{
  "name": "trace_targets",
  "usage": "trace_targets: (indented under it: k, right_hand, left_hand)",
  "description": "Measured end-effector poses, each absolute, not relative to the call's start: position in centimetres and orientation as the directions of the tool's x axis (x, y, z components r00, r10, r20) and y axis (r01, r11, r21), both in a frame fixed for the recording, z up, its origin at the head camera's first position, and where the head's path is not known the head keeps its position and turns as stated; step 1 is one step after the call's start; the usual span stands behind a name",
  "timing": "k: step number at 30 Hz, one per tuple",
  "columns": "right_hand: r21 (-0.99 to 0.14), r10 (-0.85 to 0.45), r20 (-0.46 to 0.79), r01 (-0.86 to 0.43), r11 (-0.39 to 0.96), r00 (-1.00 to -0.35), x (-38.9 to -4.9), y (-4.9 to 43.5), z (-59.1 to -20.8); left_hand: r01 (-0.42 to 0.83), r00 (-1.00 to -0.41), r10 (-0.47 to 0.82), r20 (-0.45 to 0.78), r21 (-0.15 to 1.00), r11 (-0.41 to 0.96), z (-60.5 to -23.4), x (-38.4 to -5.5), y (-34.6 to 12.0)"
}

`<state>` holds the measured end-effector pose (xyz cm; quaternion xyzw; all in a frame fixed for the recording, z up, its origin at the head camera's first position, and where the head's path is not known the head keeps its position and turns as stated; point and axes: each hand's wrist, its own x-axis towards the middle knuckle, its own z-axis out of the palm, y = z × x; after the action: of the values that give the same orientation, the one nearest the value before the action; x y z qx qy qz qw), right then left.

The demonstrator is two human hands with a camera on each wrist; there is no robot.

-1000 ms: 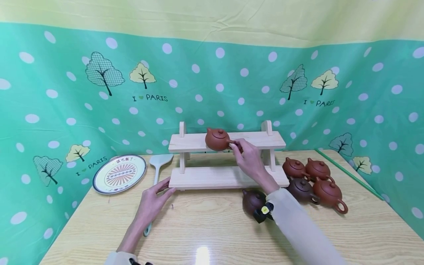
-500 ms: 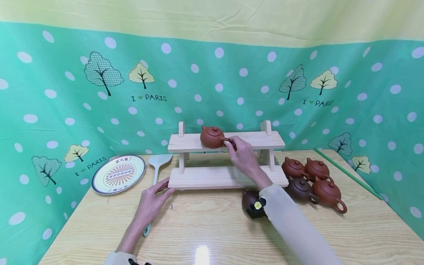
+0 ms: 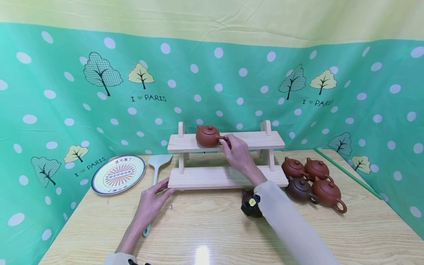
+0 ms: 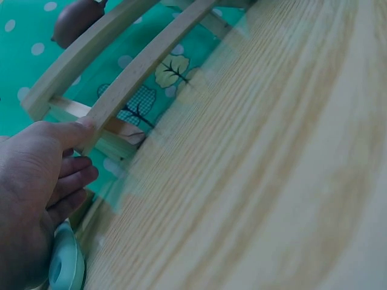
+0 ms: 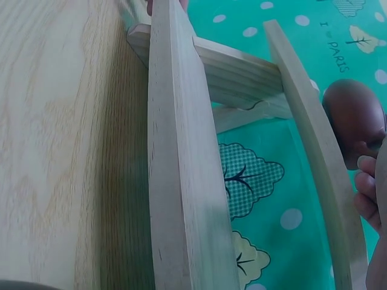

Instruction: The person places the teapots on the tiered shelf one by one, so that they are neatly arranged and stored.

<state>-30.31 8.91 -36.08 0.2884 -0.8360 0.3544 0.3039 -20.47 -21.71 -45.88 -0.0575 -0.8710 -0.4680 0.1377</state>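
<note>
A reddish-brown clay teapot (image 3: 208,136) is at the upper board of a two-tier wooden display shelf (image 3: 215,177), left of its middle, spout to the left. Whether its base touches the board I cannot tell. My right hand (image 3: 239,154) pinches the teapot's handle; in the right wrist view only some fingertips (image 5: 366,187) show beside the teapot (image 5: 354,121). At the lower board's left end my left hand (image 3: 153,198) grips the corner, with the thumb on the front edge in the left wrist view. A dark teapot (image 3: 247,200) stands below the shelf, partly hidden by my right wrist.
Several teapots stand clustered right of the shelf, including a dark one (image 3: 300,190) and a reddish one (image 3: 328,191). Behind them lies a green stick (image 3: 351,175). A pale spatula (image 3: 155,173) and a patterned plate (image 3: 120,176) lie to the left. A green curtain (image 3: 212,73) hangs behind.
My right hand has carried the reddish-brown teapot leftward and slightly back along the upper board. My left hand has stayed at the shelf's corner.
</note>
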Motion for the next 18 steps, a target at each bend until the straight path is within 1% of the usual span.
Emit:
trace_targets:
  k: [8,18]
  right_hand:
    - [-0.407,-0.269,0.723,-0.708,0.577,-0.636,-30.52,8.43,-36.19]
    - [-0.453,-0.256,0.703,-0.695,0.558,-0.664,-30.45,8.43,-36.14]
  left_hand:
    - [0.233,-0.954,-0.033,0.299,0.802,0.549,-45.93,-20.42,-21.8]
    - [0.24,-0.953,-0.024,0.3,0.804,0.544,-46.08,-20.46,-21.9]
